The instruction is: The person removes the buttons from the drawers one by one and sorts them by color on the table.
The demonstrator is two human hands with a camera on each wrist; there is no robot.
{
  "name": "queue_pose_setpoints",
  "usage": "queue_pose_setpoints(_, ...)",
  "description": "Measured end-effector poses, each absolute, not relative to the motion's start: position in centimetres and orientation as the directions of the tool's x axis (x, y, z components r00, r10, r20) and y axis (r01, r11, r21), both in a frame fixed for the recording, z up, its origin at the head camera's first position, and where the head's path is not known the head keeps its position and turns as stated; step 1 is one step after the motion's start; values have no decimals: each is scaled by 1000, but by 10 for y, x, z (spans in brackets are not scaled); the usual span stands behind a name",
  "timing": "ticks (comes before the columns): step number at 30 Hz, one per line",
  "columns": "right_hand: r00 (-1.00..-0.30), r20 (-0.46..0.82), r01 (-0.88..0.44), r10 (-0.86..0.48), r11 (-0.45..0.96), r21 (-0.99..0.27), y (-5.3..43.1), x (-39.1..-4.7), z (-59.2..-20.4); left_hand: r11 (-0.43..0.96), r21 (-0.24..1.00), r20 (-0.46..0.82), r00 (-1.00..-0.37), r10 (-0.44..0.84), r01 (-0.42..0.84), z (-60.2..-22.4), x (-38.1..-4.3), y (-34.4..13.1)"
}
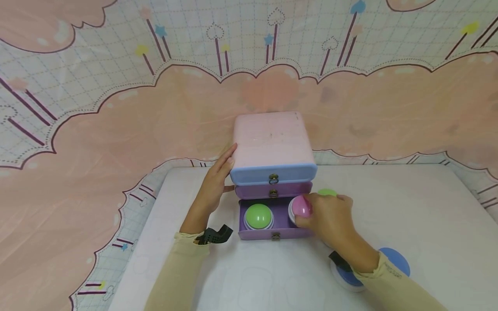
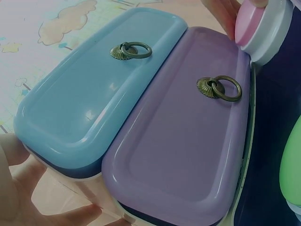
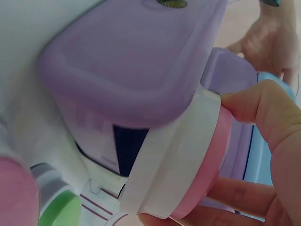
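A small chest of drawers (image 1: pixel 272 138) with a pink top stands on the table, its bottom purple drawer (image 1: pixel 256 234) pulled out. My left hand (image 1: pixel 212 185) rests against the chest's left side, fingers spread. With thumb and fingers, my right hand (image 1: pixel 330 220) grips a pink-domed round button (image 1: pixel 301 206) with a white base (image 3: pixel 174 155). This button is at the right end of the drawer, tilted on its side in the right wrist view. A green-domed round button (image 1: pixel 258 216) sits in the drawer's left part.
Behind the right hand a green round top (image 1: pixel 327 191) shows. A blue round thing (image 1: pixel 397 261) and another blue one with a white rim (image 1: pixel 348 278) lie at the right, partly behind the forearm. Above the open drawer, the blue drawer (image 2: pixel 94 89) and purple drawer (image 2: pixel 174 132) are closed, with brass rings.
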State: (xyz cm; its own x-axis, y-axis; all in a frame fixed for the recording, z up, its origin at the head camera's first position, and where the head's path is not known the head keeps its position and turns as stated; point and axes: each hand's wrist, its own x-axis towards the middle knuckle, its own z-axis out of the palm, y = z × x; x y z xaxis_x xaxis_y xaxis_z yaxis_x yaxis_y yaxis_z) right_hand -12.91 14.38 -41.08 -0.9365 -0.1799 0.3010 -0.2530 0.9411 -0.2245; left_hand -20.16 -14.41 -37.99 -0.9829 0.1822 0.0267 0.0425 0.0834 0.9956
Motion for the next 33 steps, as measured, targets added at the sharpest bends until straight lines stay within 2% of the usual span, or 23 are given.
queue_pose_setpoints(6, -950, 261, -237, -169, 937, -255, 155, -128, -407, 85, 996, 25, -983, 182, 41, -380, -201, -144)
queue_pose_setpoints(15, -931, 306, -273, -197, 934, -230, 176, -129, -404, 79, 996, 22, -983, 184, 37, -380, -201, -144)
queue_pose_setpoints(23, -947, 238, -280, -214, 914, -293, 195, -128, -401, 87, 996, 21, -983, 184, 38, -380, -202, -145)
queue_pose_setpoints(33, -973, 130, -225, -189, 902, -369, 219, -124, -399, 87, 995, 24, -982, 186, 41, -380, -201, -145)
